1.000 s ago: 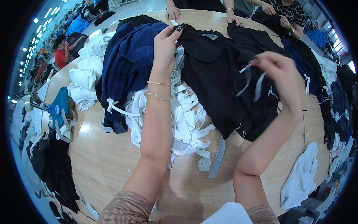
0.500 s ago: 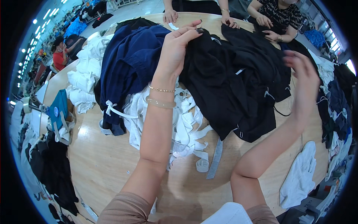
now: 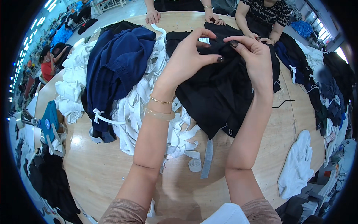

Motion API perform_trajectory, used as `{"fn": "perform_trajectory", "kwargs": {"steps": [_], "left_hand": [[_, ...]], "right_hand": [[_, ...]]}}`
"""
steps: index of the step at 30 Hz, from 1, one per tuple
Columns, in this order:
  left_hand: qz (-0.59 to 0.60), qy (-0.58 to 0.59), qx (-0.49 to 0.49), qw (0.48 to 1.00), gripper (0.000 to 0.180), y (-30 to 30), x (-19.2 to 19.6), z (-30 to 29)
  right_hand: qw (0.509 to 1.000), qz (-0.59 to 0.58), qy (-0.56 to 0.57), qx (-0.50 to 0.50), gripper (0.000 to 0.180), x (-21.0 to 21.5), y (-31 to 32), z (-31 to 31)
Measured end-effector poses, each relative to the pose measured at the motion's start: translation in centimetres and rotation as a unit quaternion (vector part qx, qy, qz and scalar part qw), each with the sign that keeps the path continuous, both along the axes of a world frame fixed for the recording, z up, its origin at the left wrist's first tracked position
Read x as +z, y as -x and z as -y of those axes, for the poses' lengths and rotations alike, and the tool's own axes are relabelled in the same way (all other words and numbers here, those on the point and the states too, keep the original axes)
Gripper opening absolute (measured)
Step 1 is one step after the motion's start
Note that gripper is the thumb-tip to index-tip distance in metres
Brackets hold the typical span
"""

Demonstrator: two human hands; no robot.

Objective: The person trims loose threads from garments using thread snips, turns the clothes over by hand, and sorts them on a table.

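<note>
A black garment (image 3: 212,89) lies spread in front of me on the wooden table (image 3: 112,175). My left hand (image 3: 188,56) is over its upper edge, thumb and forefinger apart, with a small white label (image 3: 204,40) showing beside the fingers. My right hand (image 3: 255,56) is at the same edge, thumb and forefinger pinched on the black cloth. White fabric strips (image 3: 138,115) lie in a heap left of the garment, partly under it. A black cord (image 3: 285,103) sticks out at its right side.
Navy garments (image 3: 121,67) and a white cloth pile (image 3: 76,78) lie at left. A teal object (image 3: 49,121) stands at the left edge. White cloth (image 3: 297,164) lies at right, with more garments (image 3: 330,100) beyond. Two people's hands (image 3: 214,18) rest across the table.
My right hand has come in from the right and taken hold of the black garment's upper edge. My left thumb and forefinger have spread apart. The whole view has shifted slightly.
</note>
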State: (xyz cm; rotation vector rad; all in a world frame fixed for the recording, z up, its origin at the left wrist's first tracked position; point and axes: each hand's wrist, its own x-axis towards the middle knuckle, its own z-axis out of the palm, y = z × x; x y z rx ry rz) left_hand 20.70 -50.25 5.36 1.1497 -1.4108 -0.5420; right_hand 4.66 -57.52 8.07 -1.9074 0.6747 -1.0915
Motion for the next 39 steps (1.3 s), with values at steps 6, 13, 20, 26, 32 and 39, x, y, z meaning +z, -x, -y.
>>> {"fn": "perform_trajectory", "kwargs": {"steps": [6,13,20,26,32,39], "left_hand": [[0.08,0.066,0.158,0.982,0.019,-0.1,-1.4,1.2],[-0.037,0.066,0.136,0.988,0.019,0.0,-0.2,0.8],[-0.159,0.108,0.086,0.978,0.024,-0.6,-0.5,1.0],[-0.234,0.013,0.046,0.971,0.026,-0.1,-0.9,1.3],[-0.209,-0.218,-0.084,0.95,0.031,-0.5,-1.1,0.5],[-0.56,-0.139,-0.11,0.81,0.024,-1.2,-3.7,2.9]], "right_hand": [[0.992,0.043,-0.007,-0.118,0.016,0.2,1.6,0.8],[0.992,0.025,-0.025,-0.12,0.015,-0.1,3.0,2.1],[0.996,-0.046,-0.07,0.039,0.019,-0.6,4.1,2.1],[0.949,0.215,-0.228,0.04,0.025,-1.2,2.9,2.5],[0.8,0.289,-0.516,0.099,0.022,-3.0,0.1,4.0],[0.697,0.321,-0.626,0.138,0.02,-7.5,-1.4,7.4]]}}
